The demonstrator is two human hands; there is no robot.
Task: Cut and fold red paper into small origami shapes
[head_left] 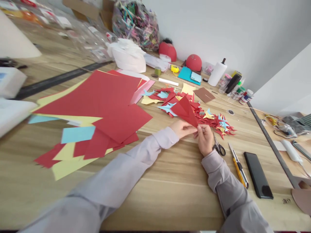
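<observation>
A folded sheet of red paper (pixel 183 109) is held up in front of me, a pointed shape with creased flaps. My left hand (pixel 182 129) grips its lower edge, fingers closed. At the paper's lower right corner, my right hand (pixel 204 137) pinches with thumb and fingers. Behind the paper spreads a pile of folded paper pieces (pixel 213 124) in red, blue and yellow. Scissors (pixel 219 148) lie just right of my right hand, and a yellow utility knife (pixel 238 166) rests beyond them.
To the left lie stacked red paper sheets (pixel 97 94) with yellow and blue ones. A black phone (pixel 258 174) is at the right. Along the wall stand a bag of scraps (pixel 136 24), red pincushion-like domes (pixel 193 62), a white roll (pixel 217 73) and small bottles (pixel 246 97).
</observation>
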